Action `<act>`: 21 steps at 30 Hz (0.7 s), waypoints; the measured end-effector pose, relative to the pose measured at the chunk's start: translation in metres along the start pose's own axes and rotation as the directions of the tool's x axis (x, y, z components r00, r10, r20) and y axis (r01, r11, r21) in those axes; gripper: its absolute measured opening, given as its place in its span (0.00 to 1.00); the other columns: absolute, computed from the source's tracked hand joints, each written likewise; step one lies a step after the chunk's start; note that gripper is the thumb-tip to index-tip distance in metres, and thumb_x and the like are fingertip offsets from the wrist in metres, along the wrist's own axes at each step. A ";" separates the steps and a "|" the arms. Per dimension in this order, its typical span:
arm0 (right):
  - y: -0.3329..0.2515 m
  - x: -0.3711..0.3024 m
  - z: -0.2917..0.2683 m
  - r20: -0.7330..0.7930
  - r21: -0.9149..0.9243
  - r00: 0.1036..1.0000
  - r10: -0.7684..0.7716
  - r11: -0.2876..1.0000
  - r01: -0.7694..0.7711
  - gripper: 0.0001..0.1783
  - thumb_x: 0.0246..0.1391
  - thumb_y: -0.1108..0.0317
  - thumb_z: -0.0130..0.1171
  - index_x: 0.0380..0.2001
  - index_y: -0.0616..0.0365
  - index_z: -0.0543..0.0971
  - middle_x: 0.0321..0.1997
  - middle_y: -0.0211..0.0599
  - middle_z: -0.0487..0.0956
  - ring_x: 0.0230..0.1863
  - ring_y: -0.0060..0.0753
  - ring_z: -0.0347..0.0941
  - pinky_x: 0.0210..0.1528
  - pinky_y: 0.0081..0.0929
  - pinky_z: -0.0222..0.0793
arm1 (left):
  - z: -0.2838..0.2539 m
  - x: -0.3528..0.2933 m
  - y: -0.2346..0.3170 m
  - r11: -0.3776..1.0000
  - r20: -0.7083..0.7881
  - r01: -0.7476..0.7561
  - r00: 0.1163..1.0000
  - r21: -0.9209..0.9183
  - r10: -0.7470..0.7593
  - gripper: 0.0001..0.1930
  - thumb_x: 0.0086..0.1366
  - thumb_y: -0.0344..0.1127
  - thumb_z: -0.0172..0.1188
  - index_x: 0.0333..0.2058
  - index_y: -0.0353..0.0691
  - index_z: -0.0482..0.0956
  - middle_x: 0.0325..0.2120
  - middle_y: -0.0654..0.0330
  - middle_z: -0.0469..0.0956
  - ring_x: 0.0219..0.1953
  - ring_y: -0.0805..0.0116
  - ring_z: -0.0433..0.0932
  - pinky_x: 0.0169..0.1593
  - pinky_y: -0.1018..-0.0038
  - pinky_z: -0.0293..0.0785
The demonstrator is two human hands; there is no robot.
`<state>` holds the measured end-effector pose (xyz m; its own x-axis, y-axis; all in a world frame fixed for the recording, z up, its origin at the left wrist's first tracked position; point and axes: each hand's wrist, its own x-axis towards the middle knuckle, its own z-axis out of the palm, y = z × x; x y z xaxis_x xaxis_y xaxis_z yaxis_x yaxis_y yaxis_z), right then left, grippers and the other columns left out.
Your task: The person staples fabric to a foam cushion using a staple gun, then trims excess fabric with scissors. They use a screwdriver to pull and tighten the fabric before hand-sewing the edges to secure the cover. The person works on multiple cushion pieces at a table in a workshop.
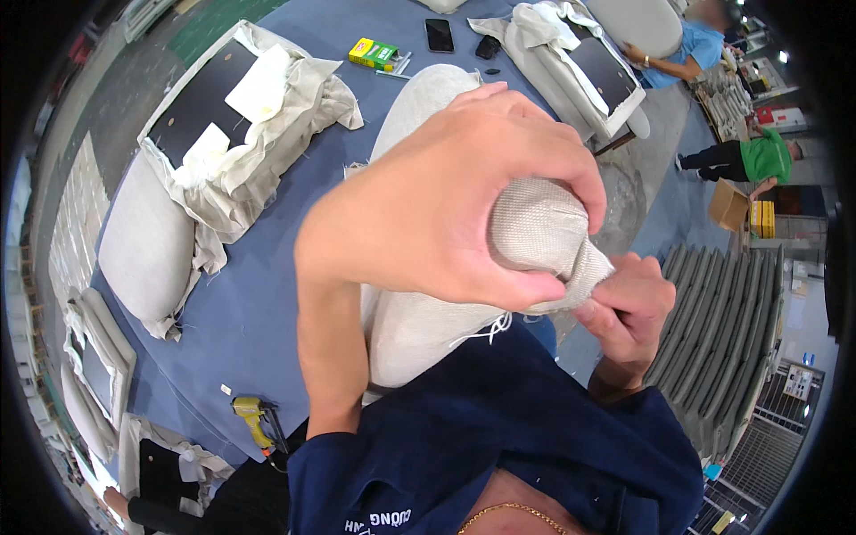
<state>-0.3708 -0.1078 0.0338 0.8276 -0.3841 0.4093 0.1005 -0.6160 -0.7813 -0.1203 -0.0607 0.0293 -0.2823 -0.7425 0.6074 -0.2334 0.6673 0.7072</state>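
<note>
A beige fabric-covered cushion point(415, 334) stands up close in front of me, its rounded end point(535, 223) nearest the camera. My left hand point(455, 192) is wrapped around that end, the thumb on the near side and the fingers over the far side. At the corner to the right, the cover fabric point(592, 272) is gathered into a fold. My right hand point(631, 308) is closed, pinching the edge of this fold between thumb and fingers. Loose white threads point(489, 332) hang below the left thumb. My left hand hides much of the cushion's middle.
On the blue table point(357, 165) lie a yellow staple gun point(254, 419), a green and yellow box point(373, 53) beside staple strips, and a phone point(439, 36). Part-covered cushions point(147, 241) lie left and far right. Stacked grey panels point(713, 330) stand right. Other people work nearby.
</note>
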 end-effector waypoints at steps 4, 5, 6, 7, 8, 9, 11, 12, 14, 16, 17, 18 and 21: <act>0.004 0.001 -0.001 -0.005 0.022 1.000 -0.004 1.000 0.004 0.06 0.51 0.76 0.68 0.24 0.69 0.83 0.12 0.38 0.74 0.11 0.33 0.72 0.16 0.25 0.61 | 0.002 0.000 0.001 0.999 -0.004 -0.016 1.000 0.033 0.016 0.19 0.41 0.33 0.75 0.36 0.43 0.83 0.35 0.64 0.82 0.46 0.62 0.78 0.55 0.64 0.66; 0.004 -0.001 -0.007 0.027 0.002 1.000 -0.001 1.000 0.001 0.06 0.51 0.76 0.68 0.24 0.68 0.83 0.12 0.39 0.74 0.11 0.33 0.72 0.16 0.26 0.60 | 0.003 -0.001 0.001 0.999 -0.008 -0.027 1.000 0.034 0.028 0.19 0.41 0.33 0.75 0.36 0.43 0.83 0.35 0.64 0.82 0.45 0.62 0.78 0.55 0.64 0.66; 0.003 -0.001 -0.010 0.060 -0.019 0.998 0.003 1.000 -0.002 0.06 0.51 0.76 0.67 0.24 0.68 0.83 0.12 0.39 0.73 0.11 0.34 0.71 0.15 0.26 0.60 | 0.002 -0.002 0.000 0.999 -0.012 -0.039 0.999 0.034 0.040 0.20 0.41 0.33 0.75 0.36 0.43 0.83 0.35 0.65 0.82 0.45 0.62 0.78 0.56 0.64 0.66; 0.002 -0.001 -0.010 0.045 -0.016 0.999 0.014 1.000 -0.014 0.06 0.52 0.76 0.67 0.24 0.68 0.83 0.12 0.38 0.73 0.11 0.34 0.71 0.15 0.26 0.59 | 0.002 -0.002 0.000 0.999 -0.008 -0.032 0.999 0.034 0.032 0.20 0.41 0.33 0.75 0.36 0.43 0.83 0.36 0.65 0.82 0.45 0.62 0.77 0.56 0.64 0.66; -0.001 0.000 -0.009 0.032 -0.014 0.999 0.026 1.000 -0.026 0.06 0.52 0.76 0.67 0.24 0.67 0.83 0.11 0.38 0.73 0.11 0.34 0.71 0.15 0.26 0.59 | 0.002 -0.002 0.001 0.999 -0.005 -0.025 1.000 0.034 0.025 0.20 0.41 0.33 0.75 0.36 0.43 0.83 0.36 0.65 0.81 0.45 0.62 0.77 0.56 0.64 0.65; -0.002 0.000 -0.009 0.018 -0.012 0.999 0.039 0.999 -0.039 0.06 0.52 0.76 0.67 0.24 0.67 0.83 0.11 0.37 0.72 0.11 0.34 0.70 0.15 0.27 0.58 | 0.002 -0.002 0.003 0.999 0.006 0.002 1.000 0.034 -0.002 0.20 0.41 0.33 0.75 0.36 0.43 0.83 0.37 0.65 0.81 0.45 0.62 0.76 0.56 0.64 0.65; 0.004 0.003 -0.010 0.063 0.040 0.998 0.000 0.999 -0.002 0.07 0.54 0.75 0.67 0.24 0.67 0.84 0.11 0.37 0.72 0.11 0.33 0.70 0.15 0.27 0.58 | 0.003 -0.003 0.007 0.998 0.012 0.035 0.999 0.049 -0.036 0.20 0.40 0.34 0.76 0.37 0.44 0.83 0.39 0.65 0.81 0.46 0.62 0.75 0.56 0.64 0.65; 0.007 0.005 -0.011 0.084 0.065 0.996 -0.020 0.998 0.015 0.07 0.54 0.74 0.67 0.25 0.67 0.84 0.11 0.37 0.72 0.10 0.33 0.70 0.15 0.27 0.58 | 0.004 -0.004 0.007 0.997 0.006 0.043 0.999 0.064 -0.043 0.21 0.40 0.34 0.76 0.37 0.45 0.83 0.40 0.65 0.81 0.46 0.62 0.74 0.56 0.65 0.64; 0.007 0.006 -0.018 0.138 0.067 0.990 -0.010 0.998 0.000 0.08 0.56 0.74 0.66 0.25 0.67 0.84 0.11 0.36 0.73 0.10 0.33 0.70 0.15 0.27 0.59 | 0.004 -0.005 0.008 0.996 -0.004 0.046 0.999 0.077 -0.046 0.21 0.40 0.34 0.76 0.37 0.46 0.83 0.41 0.64 0.80 0.47 0.62 0.72 0.56 0.65 0.64; 0.006 0.008 -0.024 0.182 0.079 0.983 -0.002 0.997 -0.012 0.09 0.57 0.73 0.65 0.25 0.67 0.84 0.11 0.35 0.73 0.10 0.32 0.70 0.15 0.27 0.59 | 0.004 -0.006 0.010 0.997 -0.014 0.037 0.999 0.072 -0.036 0.21 0.39 0.34 0.76 0.37 0.46 0.84 0.42 0.64 0.80 0.48 0.62 0.71 0.56 0.66 0.64; 0.005 0.011 -0.027 0.200 0.089 0.980 -0.007 0.996 -0.011 0.09 0.57 0.73 0.65 0.25 0.67 0.84 0.11 0.35 0.73 0.10 0.32 0.70 0.15 0.27 0.59 | 0.005 -0.006 0.011 0.996 -0.014 0.047 0.999 0.073 -0.046 0.22 0.39 0.34 0.76 0.37 0.47 0.84 0.42 0.64 0.80 0.47 0.62 0.71 0.55 0.66 0.64; 0.006 0.013 -0.029 0.219 0.099 0.976 -0.011 0.995 -0.011 0.09 0.57 0.72 0.65 0.25 0.66 0.84 0.11 0.34 0.73 0.10 0.32 0.70 0.15 0.27 0.59 | 0.007 -0.006 0.013 0.996 -0.015 0.056 0.998 0.074 -0.055 0.22 0.39 0.34 0.76 0.38 0.47 0.84 0.42 0.64 0.80 0.47 0.62 0.71 0.55 0.66 0.64; 0.015 0.019 -0.026 0.237 0.156 0.969 -0.069 0.987 0.032 0.09 0.57 0.72 0.66 0.25 0.67 0.84 0.10 0.34 0.73 0.10 0.31 0.70 0.14 0.26 0.59 | 0.006 -0.006 0.011 0.995 -0.009 0.064 0.998 0.076 -0.063 0.21 0.39 0.34 0.76 0.38 0.47 0.84 0.42 0.65 0.80 0.47 0.62 0.71 0.55 0.66 0.65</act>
<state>-0.3680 -0.1427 0.0419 0.9260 -0.1661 0.3390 0.2124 -0.5131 -0.8316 -0.1267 -0.0486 0.0313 -0.2585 -0.7836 0.5649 -0.3205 0.6213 0.7151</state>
